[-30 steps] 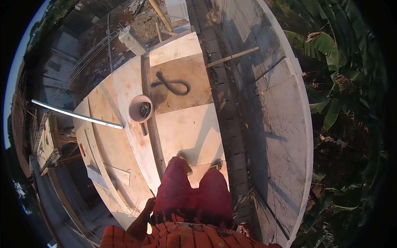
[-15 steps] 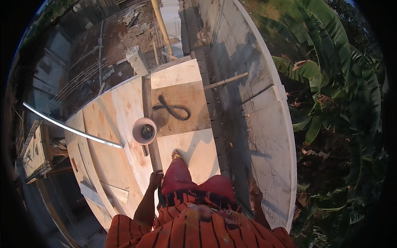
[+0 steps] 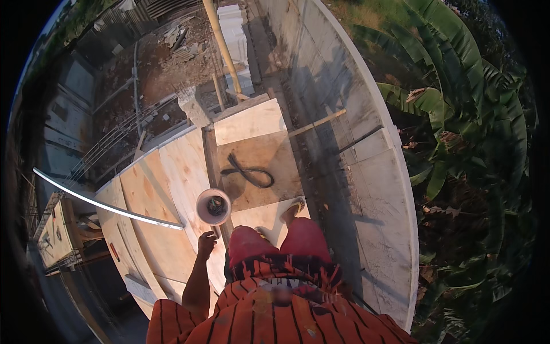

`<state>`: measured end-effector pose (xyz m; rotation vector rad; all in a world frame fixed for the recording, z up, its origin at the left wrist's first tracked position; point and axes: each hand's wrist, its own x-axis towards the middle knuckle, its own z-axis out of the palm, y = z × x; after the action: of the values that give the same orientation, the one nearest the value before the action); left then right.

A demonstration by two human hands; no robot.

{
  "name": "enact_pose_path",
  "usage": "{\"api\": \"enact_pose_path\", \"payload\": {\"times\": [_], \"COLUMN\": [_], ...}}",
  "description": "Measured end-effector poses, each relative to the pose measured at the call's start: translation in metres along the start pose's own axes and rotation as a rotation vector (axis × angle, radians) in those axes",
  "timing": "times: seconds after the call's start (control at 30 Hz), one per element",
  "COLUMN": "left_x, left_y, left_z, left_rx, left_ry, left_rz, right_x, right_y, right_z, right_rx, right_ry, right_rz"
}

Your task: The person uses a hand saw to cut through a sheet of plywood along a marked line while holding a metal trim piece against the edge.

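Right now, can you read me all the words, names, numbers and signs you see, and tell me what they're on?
There are none that I can read.
Bucket: no letters I can make out.
Wooden boards: no readable writing.
Orange striped shirt: the pale marks near the waist are too blurred to tell if they're letters.

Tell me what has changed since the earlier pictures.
The right foot has stepped forward, and the left hand has swung forward toward the bucket. The right hand has gone out of view. Nothing was visibly taken hold of or let go. The bucket, dark cord and white bar stayed put.
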<state>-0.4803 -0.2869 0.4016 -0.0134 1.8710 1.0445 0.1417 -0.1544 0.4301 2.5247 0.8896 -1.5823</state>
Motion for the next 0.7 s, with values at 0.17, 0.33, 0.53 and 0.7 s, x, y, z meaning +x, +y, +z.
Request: {"api": "enact_pose_path", "payload": {"times": [0.17,0.33,0.53,0.7], "left_x": [0.018,0.042,0.098,0.110], "left_y": [0.032,0.087,0.193,0.289], "left_z": [0.038,0.084,0.134,0.183], "left_rx": [0.087,0.157,0.460,0.329], "left_ry": [-0.037,-0.006,-0.169,-0.100], "left_rz": [-0.061,-0.146,0.229,0.188], "right_x": [0.031,0.086,0.135,0.094], "right_y": [-0.050,-0.152,-0.292,-0.431], "right_z": [0.012,0.011,-0.007,-0.012], "right_rx": [0.034,0.158,0.410,0.258], "right_ry": [-0.084,-0.141,-0.149,-0.062], "right_rz": [0.103,0.103,-0.044,-0.351]}}
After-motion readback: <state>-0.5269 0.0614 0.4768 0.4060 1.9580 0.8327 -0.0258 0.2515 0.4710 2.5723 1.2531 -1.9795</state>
